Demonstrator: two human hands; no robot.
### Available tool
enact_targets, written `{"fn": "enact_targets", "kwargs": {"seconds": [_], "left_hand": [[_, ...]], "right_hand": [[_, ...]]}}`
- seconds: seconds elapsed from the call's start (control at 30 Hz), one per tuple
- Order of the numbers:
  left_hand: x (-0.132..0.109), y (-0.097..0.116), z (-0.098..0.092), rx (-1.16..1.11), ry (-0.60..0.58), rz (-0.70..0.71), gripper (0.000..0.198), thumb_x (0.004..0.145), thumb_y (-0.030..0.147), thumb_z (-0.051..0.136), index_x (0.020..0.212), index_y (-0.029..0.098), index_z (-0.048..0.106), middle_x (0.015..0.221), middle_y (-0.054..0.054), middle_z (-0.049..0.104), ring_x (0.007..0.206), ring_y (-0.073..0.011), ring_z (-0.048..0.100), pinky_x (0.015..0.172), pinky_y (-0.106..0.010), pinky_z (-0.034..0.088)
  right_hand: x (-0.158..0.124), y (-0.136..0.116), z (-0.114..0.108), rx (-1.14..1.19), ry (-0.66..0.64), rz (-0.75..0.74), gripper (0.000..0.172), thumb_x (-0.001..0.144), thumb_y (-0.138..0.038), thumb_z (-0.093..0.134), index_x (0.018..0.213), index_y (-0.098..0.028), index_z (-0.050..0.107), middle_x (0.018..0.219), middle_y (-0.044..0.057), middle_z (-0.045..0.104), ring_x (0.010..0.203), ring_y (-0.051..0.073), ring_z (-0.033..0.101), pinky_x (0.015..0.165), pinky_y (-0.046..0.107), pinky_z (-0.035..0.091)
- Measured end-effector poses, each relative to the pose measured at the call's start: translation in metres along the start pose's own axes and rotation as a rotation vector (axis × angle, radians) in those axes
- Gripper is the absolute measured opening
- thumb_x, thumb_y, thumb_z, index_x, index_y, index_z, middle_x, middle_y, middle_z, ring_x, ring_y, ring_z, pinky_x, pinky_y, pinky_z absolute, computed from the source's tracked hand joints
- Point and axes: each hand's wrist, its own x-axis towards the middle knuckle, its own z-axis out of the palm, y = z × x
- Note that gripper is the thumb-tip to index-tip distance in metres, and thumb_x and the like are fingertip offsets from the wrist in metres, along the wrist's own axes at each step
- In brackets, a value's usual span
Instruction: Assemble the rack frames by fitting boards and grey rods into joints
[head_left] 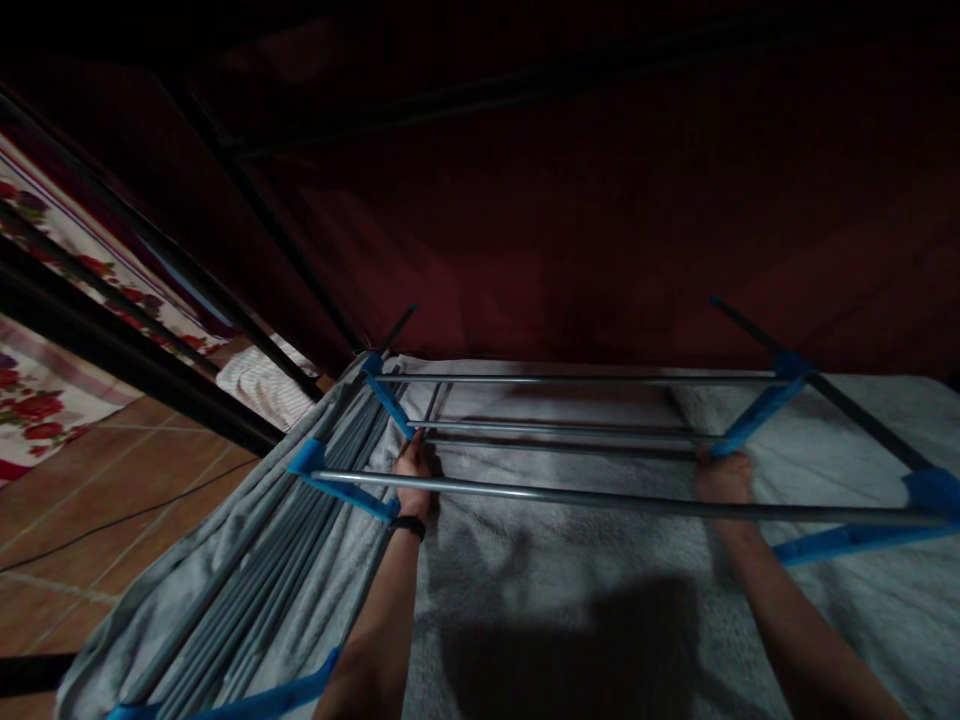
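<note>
Premises appeared domestic: terracotta floor tiles point(112, 470), a floral bedsheet point(45, 400) and a grey blanket point(585, 560) were noted in dim light.

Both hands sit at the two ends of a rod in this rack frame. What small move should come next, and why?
Probably a light, even push of the middle rod into the blue connectors. The left hand and right hand sit at its two ends, where it meets them, above the grey blanket. Dim light hides whether the ends are seated.

A dark red fabric wall point(600, 200) fills the dim upper frame. Terracotta floor tiles point(112, 480) and floral cloth point(45, 400) lie at the left.
</note>
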Motion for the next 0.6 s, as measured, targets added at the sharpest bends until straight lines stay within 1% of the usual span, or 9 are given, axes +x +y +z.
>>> {"fn": "enact_targets", "kwargs": {"seconds": [0.07,0.13,0.2,0.27,0.37,0.43,0.53,0.6], "left_hand": [[-0.002,-0.003,0.001,-0.031,0.014,0.011,0.042,0.099,0.011,0.044,0.135,0.021,0.062,0.132,-0.009,0.067,0.123,-0.0215,0.063,0.100,-0.032,0.052],[-0.003,-0.005,0.001,-0.070,0.025,0.009,0.040,0.099,0.013,0.042,0.133,0.020,0.063,0.133,-0.008,0.067,0.126,-0.0202,0.062,0.103,-0.032,0.051],[-0.002,-0.007,0.002,-0.121,0.034,-0.007,0.039,0.099,0.013,0.041,0.130,0.019,0.064,0.134,-0.008,0.066,0.128,-0.0188,0.060,0.105,-0.030,0.050],[-0.001,-0.007,0.003,-0.165,0.054,-0.048,0.035,0.097,0.015,0.044,0.123,0.018,0.067,0.132,-0.009,0.068,0.127,-0.0187,0.060,0.104,-0.029,0.049],[0.002,-0.005,0.003,-0.188,0.100,-0.150,0.026,0.095,0.023,0.050,0.109,0.017,0.071,0.118,-0.010,0.073,0.115,-0.0204,0.066,0.098,-0.030,0.052],[0.004,-0.004,0.003,-0.199,0.135,-0.197,0.023,0.093,0.026,0.053,0.103,0.018,0.072,0.106,-0.008,0.075,0.104,-0.0203,0.068,0.092,-0.030,0.054],[0.005,-0.008,0.003,-0.266,0.183,-0.205,0.021,0.087,0.021,0.055,0.101,0.021,0.071,0.090,-0.004,0.073,0.093,-0.0189,0.069,0.083,-0.029,0.055],[0.005,-0.012,0.002,-0.299,0.153,-0.164,0.029,0.083,0.013,0.054,0.106,0.021,0.070,0.087,-0.002,0.072,0.090,-0.0183,0.069,0.083,-0.028,0.056]], "right_hand": [[-0.001,0.000,0.003,0.000,0.020,0.051,0.051,0.097,-0.050,0.036,0.122,-0.008,0.049,0.120,0.034,0.057,0.113,0.047,0.059,0.081,0.057,0.049],[-0.002,0.000,0.004,0.011,0.005,0.053,0.053,0.098,-0.052,0.035,0.126,-0.008,0.048,0.124,0.033,0.057,0.117,0.047,0.058,0.085,0.056,0.049],[-0.002,0.001,0.004,0.006,-0.010,0.059,0.057,0.099,-0.052,0.034,0.128,-0.006,0.047,0.124,0.034,0.056,0.118,0.047,0.058,0.085,0.055,0.049],[-0.001,0.003,0.005,0.001,-0.010,0.047,0.059,0.098,-0.054,0.033,0.128,-0.005,0.047,0.121,0.035,0.057,0.116,0.047,0.059,0.083,0.054,0.049],[0.002,0.008,0.009,-0.010,0.020,0.008,0.056,0.098,-0.054,0.035,0.125,-0.007,0.049,0.118,0.035,0.058,0.109,0.046,0.061,0.078,0.053,0.049],[0.005,0.011,0.014,-0.040,0.045,-0.019,0.053,0.098,-0.052,0.037,0.122,-0.007,0.051,0.114,0.034,0.059,0.103,0.044,0.063,0.073,0.051,0.051],[0.008,0.014,0.022,-0.100,0.074,0.000,0.048,0.097,-0.049,0.044,0.119,-0.007,0.053,0.108,0.029,0.062,0.098,0.041,0.066,0.070,0.047,0.053],[0.009,0.016,0.026,-0.110,0.091,0.028,0.045,0.096,-0.048,0.047,0.118,-0.009,0.053,0.109,0.027,0.063,0.096,0.039,0.067,0.070,0.046,0.053]]}}
